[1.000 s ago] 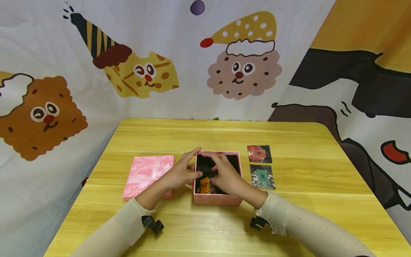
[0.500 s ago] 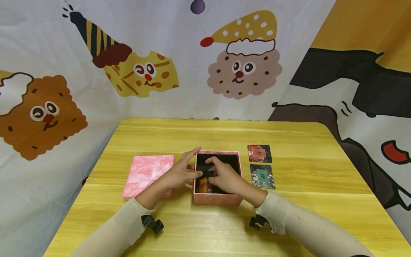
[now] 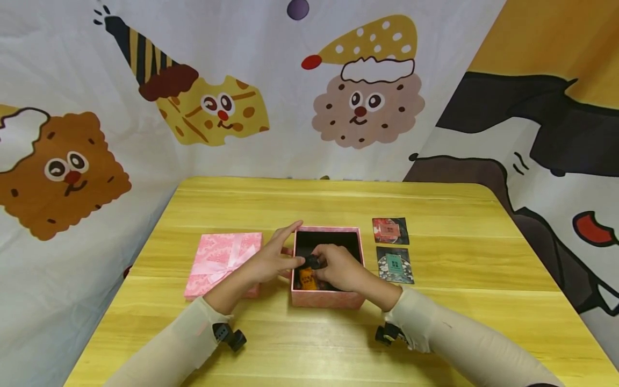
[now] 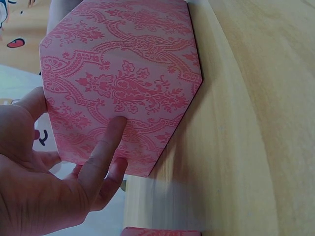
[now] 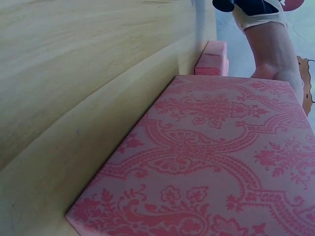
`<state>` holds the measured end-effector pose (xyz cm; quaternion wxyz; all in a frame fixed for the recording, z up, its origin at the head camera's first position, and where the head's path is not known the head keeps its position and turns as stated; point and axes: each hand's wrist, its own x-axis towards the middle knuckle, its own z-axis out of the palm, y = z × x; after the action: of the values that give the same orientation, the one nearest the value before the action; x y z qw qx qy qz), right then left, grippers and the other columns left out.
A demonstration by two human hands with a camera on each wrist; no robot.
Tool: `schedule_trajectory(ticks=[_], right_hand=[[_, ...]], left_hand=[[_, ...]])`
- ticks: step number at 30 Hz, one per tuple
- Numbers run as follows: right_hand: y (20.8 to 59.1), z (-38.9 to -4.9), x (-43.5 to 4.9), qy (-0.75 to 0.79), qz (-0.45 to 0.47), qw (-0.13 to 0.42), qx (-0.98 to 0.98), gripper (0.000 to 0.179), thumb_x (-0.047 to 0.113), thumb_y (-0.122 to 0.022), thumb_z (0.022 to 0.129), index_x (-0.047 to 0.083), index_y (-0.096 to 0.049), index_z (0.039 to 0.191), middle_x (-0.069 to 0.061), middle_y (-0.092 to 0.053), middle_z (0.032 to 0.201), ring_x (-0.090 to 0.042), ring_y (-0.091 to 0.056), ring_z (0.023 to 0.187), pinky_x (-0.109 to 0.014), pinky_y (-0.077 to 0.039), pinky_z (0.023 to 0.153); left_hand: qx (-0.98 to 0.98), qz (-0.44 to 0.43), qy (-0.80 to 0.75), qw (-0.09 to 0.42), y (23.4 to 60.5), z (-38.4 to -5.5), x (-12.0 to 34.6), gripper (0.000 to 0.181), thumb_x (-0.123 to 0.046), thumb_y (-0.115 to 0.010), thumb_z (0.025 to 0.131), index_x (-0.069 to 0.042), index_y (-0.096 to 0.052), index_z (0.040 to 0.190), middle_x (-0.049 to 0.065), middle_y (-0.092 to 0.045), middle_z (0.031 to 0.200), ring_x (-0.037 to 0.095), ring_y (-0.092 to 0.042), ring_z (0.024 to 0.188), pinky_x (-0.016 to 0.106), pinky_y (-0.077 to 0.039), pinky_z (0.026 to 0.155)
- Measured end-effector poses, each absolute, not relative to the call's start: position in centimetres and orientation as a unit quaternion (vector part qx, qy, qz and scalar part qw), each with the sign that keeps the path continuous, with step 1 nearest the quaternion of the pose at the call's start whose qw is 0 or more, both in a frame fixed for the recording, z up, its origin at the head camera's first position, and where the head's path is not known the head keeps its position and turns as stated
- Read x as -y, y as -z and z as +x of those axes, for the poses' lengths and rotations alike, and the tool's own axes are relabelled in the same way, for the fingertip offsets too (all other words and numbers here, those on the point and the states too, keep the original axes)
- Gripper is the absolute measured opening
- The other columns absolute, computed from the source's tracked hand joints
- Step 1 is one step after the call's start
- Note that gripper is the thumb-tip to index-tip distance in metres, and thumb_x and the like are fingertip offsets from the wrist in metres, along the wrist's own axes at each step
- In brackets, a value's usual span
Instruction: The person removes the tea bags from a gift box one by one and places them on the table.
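My left hand [image 3: 278, 260] grips the left wall of a pink patterned box [image 3: 329, 299], thumb over the rim. In the left wrist view, fingers [image 4: 106, 152] press the outside of the box. My right hand [image 3: 338, 267] reaches into the box and pinches a small black packet-like thing [image 3: 311, 262], partly hidden by the fingers. Below it, an orange packet [image 3: 307, 279] with dark print lies in the dark interior. The box wall [image 5: 197, 157] hides my right hand in the right wrist view.
A pink lid [image 3: 224, 263] with a ribbon bow lies left of the box, partly under the left forearm. To the right lie a red-and-black packet [image 3: 390, 230] and a green-labelled dark packet [image 3: 395, 265]. All rest on a wooden table [image 3: 309, 344] before a cartoon-printed cloth.
My right hand's fingers have drawn together and now pinch the black thing, which has risen into view near the left thumb. The left hand and the box have stayed in place.
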<state>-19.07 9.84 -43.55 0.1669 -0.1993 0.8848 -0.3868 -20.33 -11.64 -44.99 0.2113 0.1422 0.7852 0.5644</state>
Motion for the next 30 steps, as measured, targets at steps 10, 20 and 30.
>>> schedule_trajectory(ticks=[10,20,30], right_hand=[[43.9,-18.8,-9.8,0.328,-0.242,0.078,-0.91,0.018,0.002,-0.08,0.086,0.008,-0.069,0.099,-0.004,-0.058,0.095,-0.019,-0.055,0.087,-0.04,-0.051,0.079],[43.8,-18.5,-9.6,0.335,-0.248,0.064,-0.907,0.017,0.005,-0.071,0.096,0.0,-0.067,0.112,0.0,-0.067,0.074,-0.006,-0.052,0.055,-0.023,-0.045,0.053],[43.6,-18.0,-9.6,0.285,-0.245,0.026,-0.926,0.025,0.008,-0.075,0.093,0.004,-0.07,0.118,-0.01,-0.063,0.11,-0.025,-0.058,0.099,-0.042,-0.054,0.082]], left_hand=[[-0.79,0.147,-0.557,0.209,45.0,-20.4,11.6,0.089,-0.017,-0.074,0.096,-0.034,-0.021,0.165,0.009,-0.015,0.168,0.036,-0.052,0.12,0.039,-0.062,0.075],[-0.788,0.147,-0.561,0.208,45.2,-20.4,11.7,0.09,-0.016,-0.074,0.096,-0.033,-0.02,0.166,0.01,-0.015,0.168,0.033,-0.059,0.111,0.038,-0.062,0.074],[-0.777,0.147,-0.573,0.214,45.2,-20.4,11.6,0.089,-0.013,-0.072,0.097,-0.028,-0.017,0.167,0.012,-0.012,0.168,0.033,-0.065,0.108,0.039,-0.062,0.078]])
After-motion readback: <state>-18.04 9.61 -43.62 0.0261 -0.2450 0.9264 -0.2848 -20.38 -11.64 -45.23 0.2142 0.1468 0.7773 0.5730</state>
